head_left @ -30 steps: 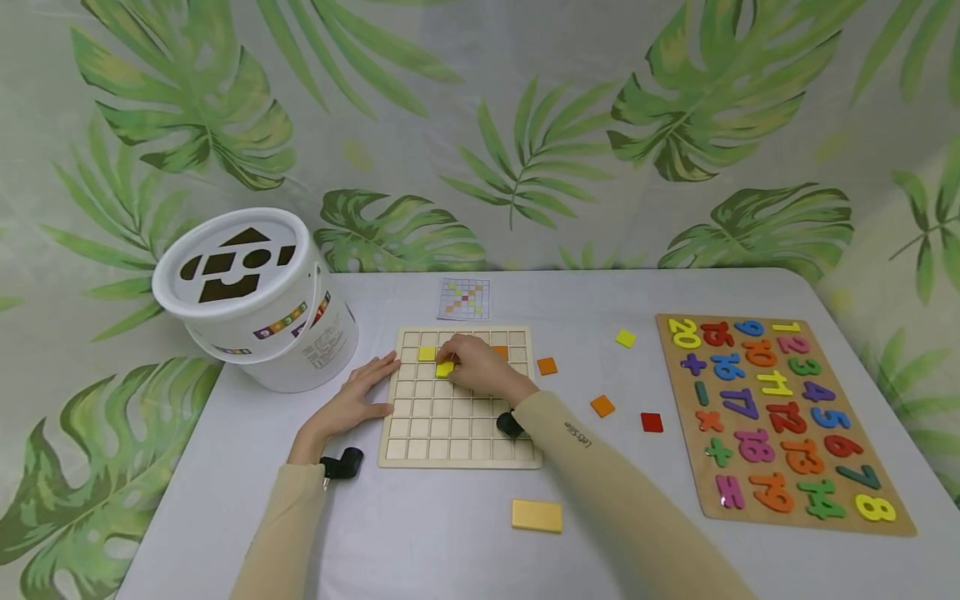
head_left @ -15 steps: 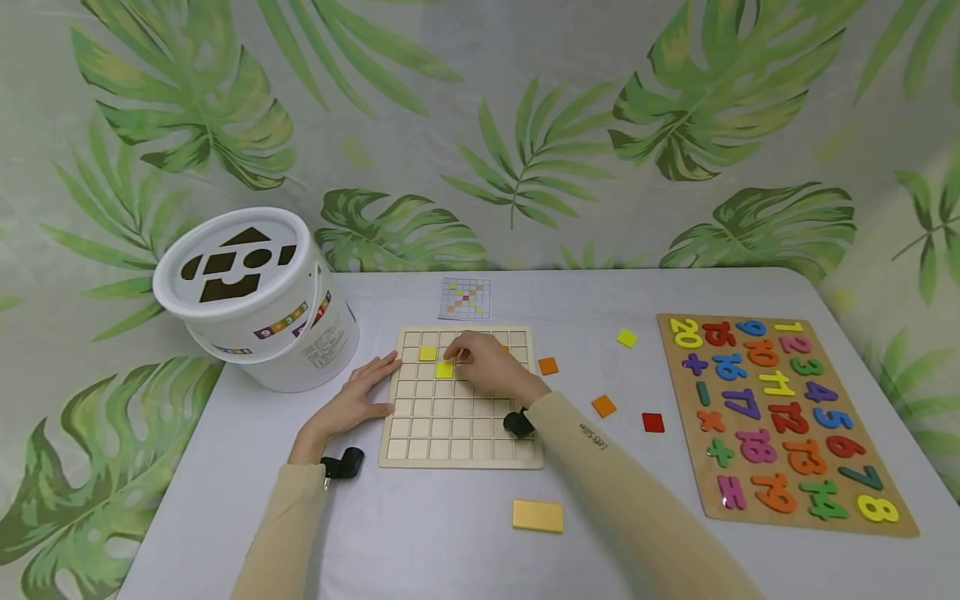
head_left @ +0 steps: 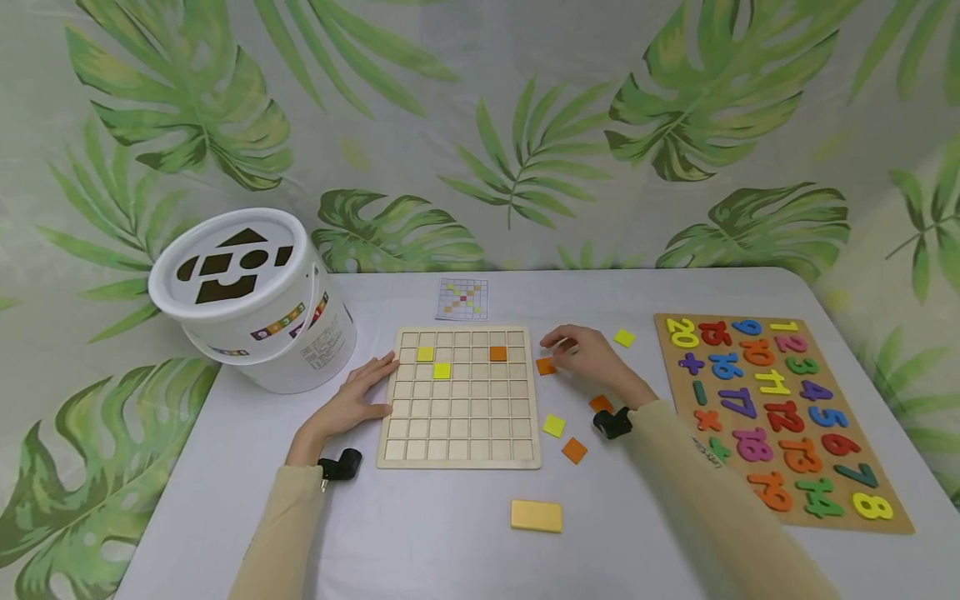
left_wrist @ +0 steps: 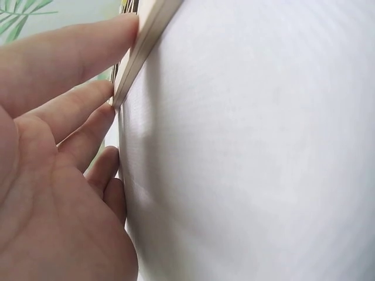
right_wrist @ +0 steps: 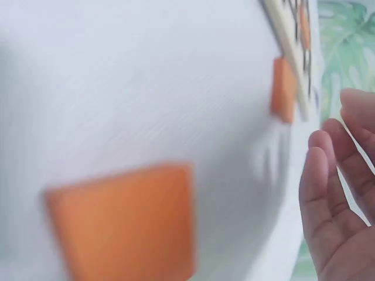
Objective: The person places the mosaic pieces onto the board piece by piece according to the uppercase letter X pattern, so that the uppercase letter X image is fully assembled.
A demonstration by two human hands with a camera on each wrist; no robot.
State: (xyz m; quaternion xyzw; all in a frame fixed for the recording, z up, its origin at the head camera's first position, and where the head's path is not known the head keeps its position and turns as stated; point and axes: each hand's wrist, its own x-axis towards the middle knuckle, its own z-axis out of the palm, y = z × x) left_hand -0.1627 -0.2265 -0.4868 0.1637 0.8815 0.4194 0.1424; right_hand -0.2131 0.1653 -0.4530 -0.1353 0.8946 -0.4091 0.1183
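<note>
My right hand (head_left: 592,357) over a loose orange tile (head_left: 545,366)

My right hand hovers with fingers loosely curled and nothing in them, fingertips just at the orange tile lying on the tabletop (head_left: 420,533) at 3 o'clock of the grid board (head_left: 457,433). I judge the tile light, stiff, thin and flat, so it will not lift from above; I would pinch its two opposite edges or tip one edge up first. My left hand (head_left: 352,400) lies flat, fingers straight against the board's 9 o'clock edge. More orange and yellow tiles lie at 5 o'clock of my right hand.
</note>
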